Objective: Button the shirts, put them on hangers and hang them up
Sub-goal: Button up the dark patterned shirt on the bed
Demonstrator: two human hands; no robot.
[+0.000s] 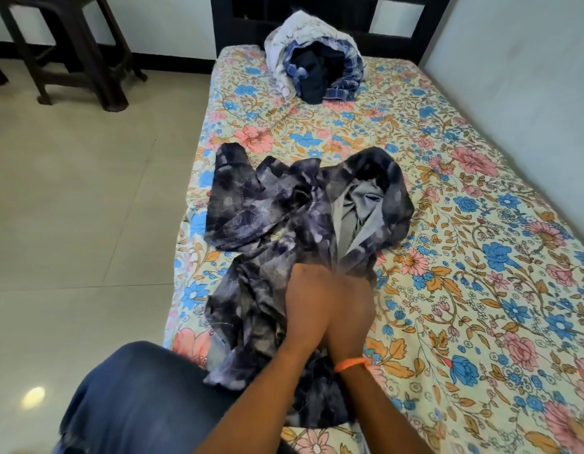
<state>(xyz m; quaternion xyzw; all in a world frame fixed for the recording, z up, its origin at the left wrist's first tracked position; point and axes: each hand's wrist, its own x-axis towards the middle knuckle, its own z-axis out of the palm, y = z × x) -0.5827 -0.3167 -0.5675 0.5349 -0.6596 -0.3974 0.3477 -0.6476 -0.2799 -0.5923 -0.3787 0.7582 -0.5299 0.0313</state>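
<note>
Buttoning seems in hand — left hand (pixel 312 303) and right hand (pixel 351 309) pinch together the front of the dark patterned shirt (pixel 284 217) spread crumpled on the bed (pixel 480 224) — next likely needs finding the following button.

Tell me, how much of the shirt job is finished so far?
Nothing looks finished: no hanger or hung shirt is in view. In hand: the left hand and right hand are bunched together gripping the front of the dark patterned shirt, which lies crumpled and open on the bed. Left: buttoning and hanging it, then the pile of clothes waiting at the head of the bed.
</note>
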